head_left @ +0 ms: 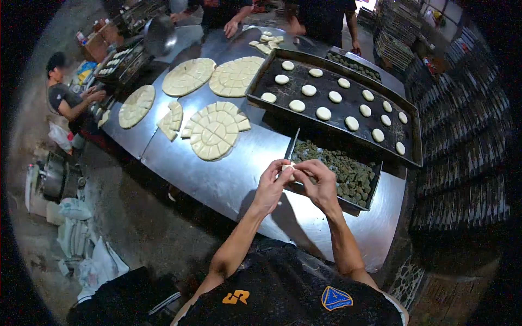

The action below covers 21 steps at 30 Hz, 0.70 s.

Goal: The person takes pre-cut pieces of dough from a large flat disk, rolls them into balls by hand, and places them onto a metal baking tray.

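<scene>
Between the fingertips of my left hand and my right hand is a small piece of pale dough, pinched from both sides and partly covered by the fingers. Both hands are held just over the near left edge of a dark tray of crumbly greenish-brown filling. A thin metal blade or stick leans up out of that tray's left end. Beyond it, a large black baking tray carries rows of flattened white dough rounds.
Large dough discs cut into pieces lie left on the metal table. Co-workers stand at the far side, and another person works at the left. Stacked trays rise on the right; bags lie on the floor.
</scene>
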### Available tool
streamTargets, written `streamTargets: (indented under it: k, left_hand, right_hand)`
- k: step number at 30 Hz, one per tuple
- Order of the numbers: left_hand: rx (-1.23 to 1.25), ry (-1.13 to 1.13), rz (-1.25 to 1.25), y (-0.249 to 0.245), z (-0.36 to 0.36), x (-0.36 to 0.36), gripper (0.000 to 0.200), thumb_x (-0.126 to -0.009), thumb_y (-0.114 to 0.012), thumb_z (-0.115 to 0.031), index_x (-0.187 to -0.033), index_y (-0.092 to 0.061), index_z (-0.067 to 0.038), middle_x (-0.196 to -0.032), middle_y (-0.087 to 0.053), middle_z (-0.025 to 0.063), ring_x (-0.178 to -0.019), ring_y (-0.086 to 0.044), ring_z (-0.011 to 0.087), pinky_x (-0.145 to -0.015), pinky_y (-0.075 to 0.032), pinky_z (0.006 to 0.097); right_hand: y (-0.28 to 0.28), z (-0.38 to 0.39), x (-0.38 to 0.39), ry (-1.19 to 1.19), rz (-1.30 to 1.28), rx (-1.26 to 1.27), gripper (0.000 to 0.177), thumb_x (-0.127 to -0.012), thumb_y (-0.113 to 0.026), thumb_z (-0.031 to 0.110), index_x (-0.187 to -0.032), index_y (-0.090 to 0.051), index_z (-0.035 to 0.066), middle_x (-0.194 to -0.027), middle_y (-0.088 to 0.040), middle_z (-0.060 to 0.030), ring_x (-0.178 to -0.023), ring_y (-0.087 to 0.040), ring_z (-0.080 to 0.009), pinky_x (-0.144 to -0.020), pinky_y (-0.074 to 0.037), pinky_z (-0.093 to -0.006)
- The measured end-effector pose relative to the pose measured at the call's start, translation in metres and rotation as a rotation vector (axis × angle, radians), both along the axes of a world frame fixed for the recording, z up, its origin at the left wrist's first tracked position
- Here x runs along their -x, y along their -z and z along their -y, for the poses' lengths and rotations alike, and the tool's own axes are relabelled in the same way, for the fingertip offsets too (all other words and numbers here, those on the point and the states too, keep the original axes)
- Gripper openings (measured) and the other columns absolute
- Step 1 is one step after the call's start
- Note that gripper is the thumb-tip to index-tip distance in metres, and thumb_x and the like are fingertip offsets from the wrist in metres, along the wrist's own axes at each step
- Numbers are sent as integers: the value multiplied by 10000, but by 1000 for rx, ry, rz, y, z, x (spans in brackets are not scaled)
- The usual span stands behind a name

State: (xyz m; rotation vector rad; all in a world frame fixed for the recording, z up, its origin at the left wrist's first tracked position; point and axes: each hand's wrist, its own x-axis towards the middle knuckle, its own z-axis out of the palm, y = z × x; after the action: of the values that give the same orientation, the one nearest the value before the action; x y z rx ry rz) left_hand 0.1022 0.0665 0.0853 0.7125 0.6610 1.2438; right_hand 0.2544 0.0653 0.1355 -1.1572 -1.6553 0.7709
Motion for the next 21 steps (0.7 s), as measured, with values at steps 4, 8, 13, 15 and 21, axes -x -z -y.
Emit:
streamTargets:
  k: [4, 8, 13, 15, 21]
  left_hand:
    - [73, 97, 270, -1, 4, 14, 334, -980, -526, -264, -1228, -493, -43, -1133, -559, 57, -1027, -552, 130, -905, -471, 306]
    - [91, 139, 229, -9, 7, 31, 401, -973, -534, -262, -1294, -477, -28, -1155, -573, 67, -1033, -561, 130, -916, -476, 321]
    - [102, -6, 280, 4, 12, 43, 265, -965, -552, -197, -1173, -527, -34, -1050, -593, 71, -959, -589, 137, -900, -488, 307]
    - [60, -44, 222, -2, 15, 48, 264, -966, -550, -197, -1171, -527, -32, -1036, -594, 64, -953, -587, 130, -899, -486, 311]
    - [64, -71, 268, 10, 24, 70, 245, -983, -512, -198, -1168, -517, -39, -1028, -588, 36, -939, -563, 105, -923, -442, 322]
  right_hand:
    - [-12, -1, 11, -21, 113, -127, 145, -811, -697, 53, -949, -694, 8, -888, -641, -117, -800, -648, -214, -670, -518, -307]
    - [-22, 3, 28, -46, 126, -166, 153, -802, -699, 44, -954, -695, 20, -909, -631, -119, -800, -648, -245, -685, -521, -325]
    - [-6, -2, 39, -134, 208, -214, 199, -798, -709, 63, -996, -700, 44, -956, -621, -127, -790, -634, -265, -712, -517, -343]
    - [-21, 1, 50, -139, 160, -100, 177, -794, -717, 74, -968, -707, 42, -918, -630, -113, -775, -625, -229, -703, -509, -342]
    - [-1, 3, 72, -177, 133, -96, 160, -790, -721, 55, -947, -708, 28, -909, -631, -109, -772, -639, -206, -669, -502, -304]
